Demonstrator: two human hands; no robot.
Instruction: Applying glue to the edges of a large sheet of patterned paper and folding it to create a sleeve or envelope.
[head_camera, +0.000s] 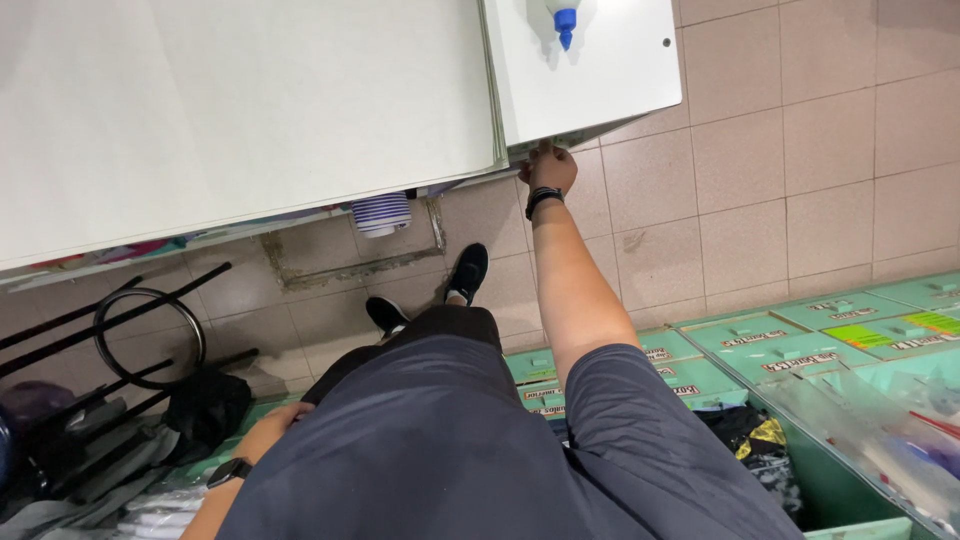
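Tiled floor (800, 150), beige, beneath all. White table (250, 100), large; smaller white board (600, 80) adjoining, its lower edge pinched by right hand (548, 168), arm outstretched. Blue-capped bottle (564, 18) on board, beyond grip. Green boxes (800, 345) well behind grip. Left hand (272, 428) against hip; grasp could not be told.

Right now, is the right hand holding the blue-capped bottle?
No, the right hand grips the white table edge; the blue-capped bottle stands apart on top.
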